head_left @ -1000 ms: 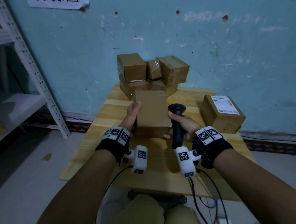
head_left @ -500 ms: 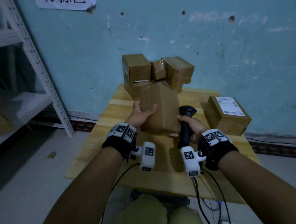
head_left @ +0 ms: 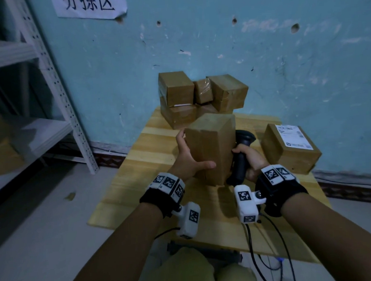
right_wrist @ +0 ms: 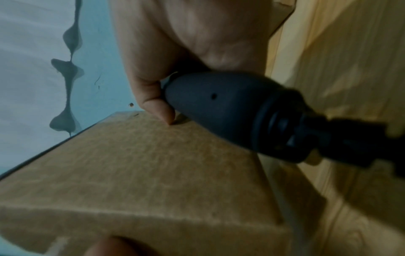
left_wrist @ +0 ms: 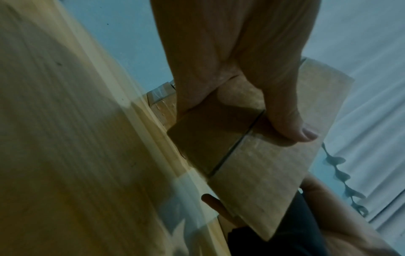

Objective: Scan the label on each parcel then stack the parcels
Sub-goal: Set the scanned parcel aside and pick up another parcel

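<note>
A plain brown cardboard parcel [head_left: 210, 145] stands tilted on end at the middle of the wooden table [head_left: 150, 150]. My left hand [head_left: 188, 159] grips its left side, thumb across the near face, as the left wrist view shows on the parcel [left_wrist: 258, 173]. My right hand [head_left: 249, 158] grips a black handheld scanner [head_left: 240, 159] against the parcel's right side; the scanner handle [right_wrist: 236, 110] lies over the parcel [right_wrist: 142, 173]. No label shows on the held parcel. A second parcel [head_left: 288, 152] with a white label [head_left: 292, 137] on top lies at the right.
A pile of several brown parcels [head_left: 201, 98] sits at the table's far edge against the blue wall. A white metal shelf rack [head_left: 55, 87] stands to the left. The scanner cable [head_left: 278, 243] hangs off the near edge.
The parcel has been tipped up from lying flat to standing on end, turned by my left hand. My left thumb now lies across its near face. The scanner stays beside it.
</note>
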Demonstrator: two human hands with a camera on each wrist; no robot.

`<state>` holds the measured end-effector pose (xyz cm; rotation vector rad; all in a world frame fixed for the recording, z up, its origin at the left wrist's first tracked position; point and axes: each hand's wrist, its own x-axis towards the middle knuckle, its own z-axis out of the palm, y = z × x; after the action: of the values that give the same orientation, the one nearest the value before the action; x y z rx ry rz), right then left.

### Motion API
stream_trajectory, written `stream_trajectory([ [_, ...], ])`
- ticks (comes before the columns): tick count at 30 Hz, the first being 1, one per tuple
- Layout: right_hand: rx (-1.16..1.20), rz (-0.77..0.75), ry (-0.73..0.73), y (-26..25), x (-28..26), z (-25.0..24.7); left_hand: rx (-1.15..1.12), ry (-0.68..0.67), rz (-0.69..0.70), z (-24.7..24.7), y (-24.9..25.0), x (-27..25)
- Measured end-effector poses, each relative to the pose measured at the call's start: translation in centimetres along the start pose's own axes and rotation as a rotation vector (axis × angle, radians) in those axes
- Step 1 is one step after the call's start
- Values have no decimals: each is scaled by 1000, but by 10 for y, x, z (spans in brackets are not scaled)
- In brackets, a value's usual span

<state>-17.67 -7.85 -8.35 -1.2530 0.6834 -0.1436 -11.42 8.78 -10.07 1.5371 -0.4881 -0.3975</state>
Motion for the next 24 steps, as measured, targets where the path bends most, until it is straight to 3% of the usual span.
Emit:
stream_trajectory([
  [5, 6, -13, 12, -1, -5, 0, 5, -30, 78, -1, 4, 2],
  [8, 13, -14, -6, -5, -3, -3, -38, 20, 126, -2, 10, 2],
  [11, 70, 14, -61, -4, -1, -5, -5, 123, 60, -1, 15, 12],
  [14, 69, 10, -102, -3, 0, -2, 45, 113, -58, -2, 14, 19],
  [19, 92, -54, -143, -2, 3, -6, -279, 77, -205, -15, 9, 22],
  [24, -9, -117, -166, -2, -3, -6, -422, 44, -212, -11, 7, 15],
])
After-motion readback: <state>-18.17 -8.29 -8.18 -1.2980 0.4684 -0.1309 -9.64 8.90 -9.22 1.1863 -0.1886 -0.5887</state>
